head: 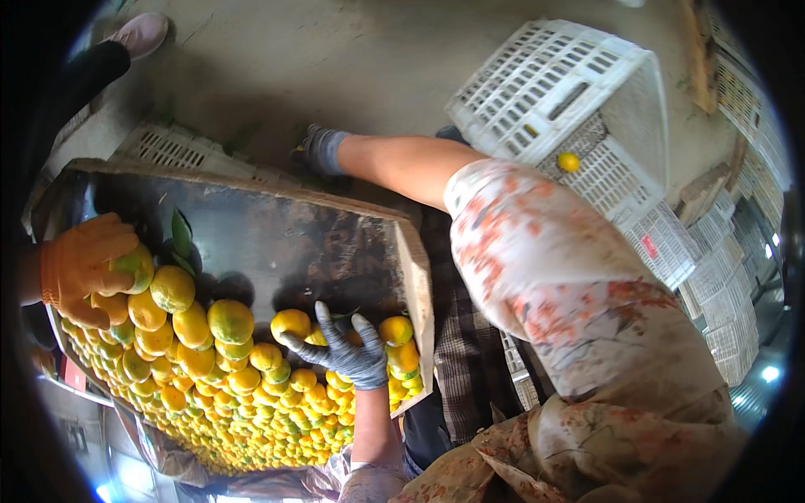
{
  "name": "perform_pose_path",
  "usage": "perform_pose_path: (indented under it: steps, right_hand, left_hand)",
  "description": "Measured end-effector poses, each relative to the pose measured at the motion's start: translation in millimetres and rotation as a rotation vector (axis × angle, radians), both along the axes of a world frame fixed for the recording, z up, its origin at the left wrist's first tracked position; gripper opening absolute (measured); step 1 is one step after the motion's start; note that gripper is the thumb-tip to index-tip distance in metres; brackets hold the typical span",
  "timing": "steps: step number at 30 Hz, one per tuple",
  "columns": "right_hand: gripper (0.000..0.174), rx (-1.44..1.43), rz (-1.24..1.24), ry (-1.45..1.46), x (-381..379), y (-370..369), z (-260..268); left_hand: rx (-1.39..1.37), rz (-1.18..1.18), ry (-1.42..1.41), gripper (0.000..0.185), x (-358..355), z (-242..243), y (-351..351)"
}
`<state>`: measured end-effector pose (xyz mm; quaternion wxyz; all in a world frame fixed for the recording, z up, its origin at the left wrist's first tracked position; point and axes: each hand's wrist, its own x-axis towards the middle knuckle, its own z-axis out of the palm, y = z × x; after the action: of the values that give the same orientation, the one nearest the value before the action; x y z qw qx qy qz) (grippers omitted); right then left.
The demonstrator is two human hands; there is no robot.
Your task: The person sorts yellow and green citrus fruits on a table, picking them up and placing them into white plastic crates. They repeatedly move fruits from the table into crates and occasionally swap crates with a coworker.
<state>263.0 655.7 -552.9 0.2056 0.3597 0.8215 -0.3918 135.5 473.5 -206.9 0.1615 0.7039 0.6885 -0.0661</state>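
Observation:
My left hand (352, 352), in a grey glove, reaches over the near side of the citrus fruit with its fingers spread. Some yellow-orange fruit lies under and beside those fingers; no grip on any is visible. My right hand (324, 149), also grey-gloved, hangs past the outer wooden rim (302, 196) of the sorting table, close to a white plastic crate (173, 148) below it. Its fingers are dark and partly hidden, so I cannot tell what it holds. Many green-tinged citrus fruits (231, 320) crowd the dark table surface (277, 232). Green leaves (181, 232) lie at their edge.
A co-worker's orange-gloved hand (88, 264) grasps a greenish fruit at the left. A tilted white crate (541, 82) stands on the floor at upper right, near one loose fruit (568, 161). More crates (666, 242) are stacked beyond. A person's shoe (141, 34) is at upper left.

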Motion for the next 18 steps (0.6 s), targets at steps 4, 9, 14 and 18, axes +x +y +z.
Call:
perform_pose_path:
  steps: [4,9,14,18]
  right_hand:
    - [0.044,-0.106,0.024,0.076,0.6,-3.7,26.6]
    - [0.054,-0.276,-0.919,-0.003,69.2,-8.4,105.9]
    - [0.059,-0.139,-0.572,-0.106,133.6,-38.3,167.6]
    - [0.064,-0.203,-0.164,-0.103,102.3,-86.4,106.9]
  left_hand:
    - [0.006,0.084,0.024,0.057,-4.0,2.0,-14.3]
    - [0.039,0.092,0.018,0.055,-3.4,8.1,-20.6]
    - [0.043,0.063,0.041,0.065,-6.4,10.3,-21.5]
    - [0.046,0.093,0.016,0.063,-0.9,11.2,-17.1]
